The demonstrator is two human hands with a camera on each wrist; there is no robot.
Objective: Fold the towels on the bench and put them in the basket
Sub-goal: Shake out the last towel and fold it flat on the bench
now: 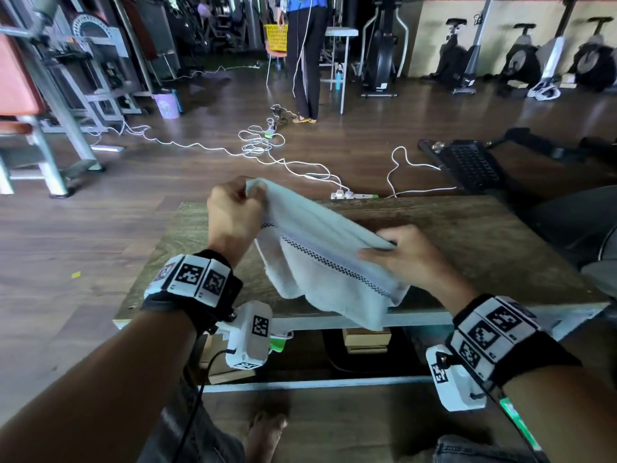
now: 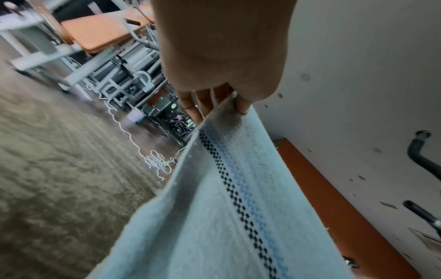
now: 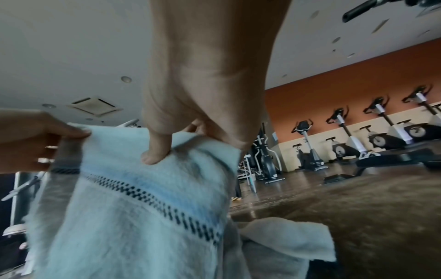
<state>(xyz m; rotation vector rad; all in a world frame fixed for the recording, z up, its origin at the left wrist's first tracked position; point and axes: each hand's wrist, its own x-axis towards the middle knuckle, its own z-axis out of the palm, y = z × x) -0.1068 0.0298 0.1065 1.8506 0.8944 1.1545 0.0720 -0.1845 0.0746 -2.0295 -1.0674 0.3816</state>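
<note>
I see bare bench top (image 1: 467, 235) right of centre, room for a hand there. The towel (image 1: 320, 259) stretched between both hands blocks mid-frame. White cables (image 1: 260, 145) clutter the floor in the upper centre.

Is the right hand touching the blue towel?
Touching. The right wrist view shows the right hand pinching the light blue towel, thumb pressed into it.

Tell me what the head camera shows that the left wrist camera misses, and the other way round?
Only the head view shows the right hand, the wooden bench and a yellow basket far back by a standing person. Only the left wrist view shows the ceiling and an orange padded bench. Both show the left hand pinching the pale blue towel with its checkered stripe.
</note>
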